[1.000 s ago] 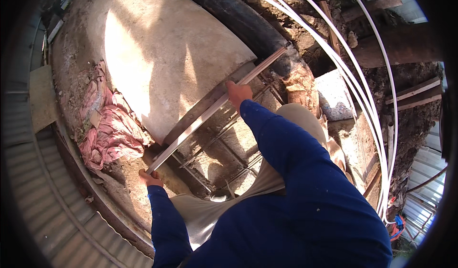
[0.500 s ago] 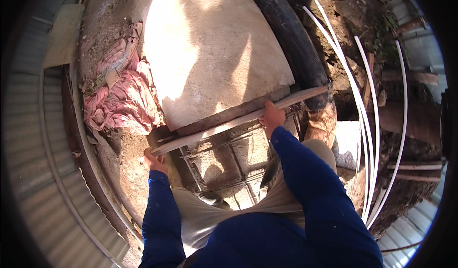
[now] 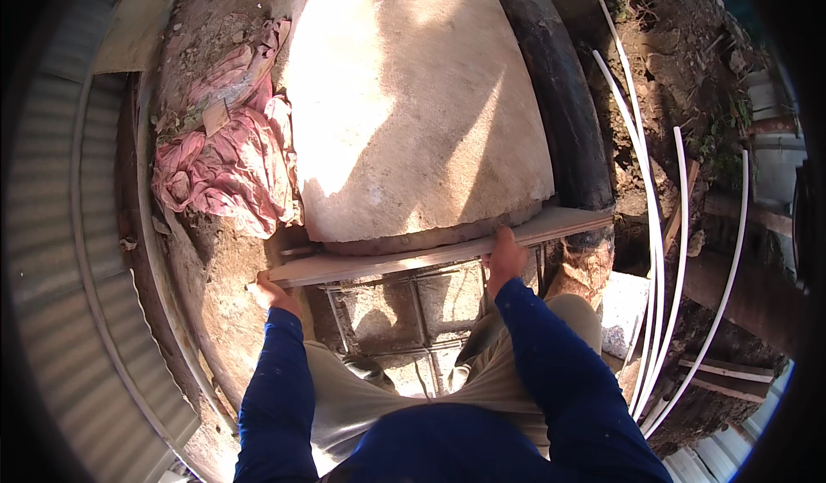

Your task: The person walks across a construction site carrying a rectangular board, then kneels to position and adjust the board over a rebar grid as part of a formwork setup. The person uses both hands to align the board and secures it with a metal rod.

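A person's two hands are holding a board (image 3: 387,262) at a slab's (image 3: 447,139) near edge.
The left hand (image 3: 275,295) is clasping the board's left end; the right hand (image 3: 506,258) is gripping its near edge, right of the middle, both closed on it. The board is running crosswise beyond the bars (image 3: 418,307). Pink cloth (image 3: 237,165) is lying left of the slab.

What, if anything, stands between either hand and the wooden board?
Nothing visible does: the left hand grips the wooden board at its left end, and the right hand holds it right of its middle.
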`<move>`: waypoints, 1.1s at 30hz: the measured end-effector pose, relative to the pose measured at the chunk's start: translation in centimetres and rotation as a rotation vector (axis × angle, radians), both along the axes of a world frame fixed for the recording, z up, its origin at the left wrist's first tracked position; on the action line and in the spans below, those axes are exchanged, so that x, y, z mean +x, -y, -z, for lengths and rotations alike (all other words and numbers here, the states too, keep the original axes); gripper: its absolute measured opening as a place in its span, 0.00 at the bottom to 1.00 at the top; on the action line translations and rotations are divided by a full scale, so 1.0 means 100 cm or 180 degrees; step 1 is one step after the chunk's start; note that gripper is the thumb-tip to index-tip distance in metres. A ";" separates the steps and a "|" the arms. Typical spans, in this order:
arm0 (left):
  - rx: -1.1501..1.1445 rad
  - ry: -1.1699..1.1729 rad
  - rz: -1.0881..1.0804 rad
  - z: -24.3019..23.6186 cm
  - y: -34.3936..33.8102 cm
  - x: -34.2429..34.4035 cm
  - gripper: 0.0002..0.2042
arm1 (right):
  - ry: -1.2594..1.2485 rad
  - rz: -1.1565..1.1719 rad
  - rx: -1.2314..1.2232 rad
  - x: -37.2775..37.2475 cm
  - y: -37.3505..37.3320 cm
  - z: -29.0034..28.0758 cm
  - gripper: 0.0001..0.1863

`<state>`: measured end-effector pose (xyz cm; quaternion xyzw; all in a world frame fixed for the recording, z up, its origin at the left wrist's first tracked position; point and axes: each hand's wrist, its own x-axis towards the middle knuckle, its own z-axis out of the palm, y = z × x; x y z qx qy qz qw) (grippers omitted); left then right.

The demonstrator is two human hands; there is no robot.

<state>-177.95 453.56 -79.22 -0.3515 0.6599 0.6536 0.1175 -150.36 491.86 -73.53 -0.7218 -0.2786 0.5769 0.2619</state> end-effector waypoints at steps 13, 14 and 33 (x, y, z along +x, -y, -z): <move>-0.1934 -0.1265 0.1618 0.029 0.042 0.009 0.17 | 0.0033 -0.0326 0.0221 0.004 0.007 0.017 0.29; -0.2003 -0.1262 0.1783 0.028 0.044 0.009 0.17 | -0.0009 -0.0261 0.0292 0.001 0.008 0.011 0.29; 0.0379 0.0343 0.0278 -0.002 0.007 -0.014 0.19 | -0.0036 -0.0505 -0.0193 0.002 -0.005 -0.011 0.21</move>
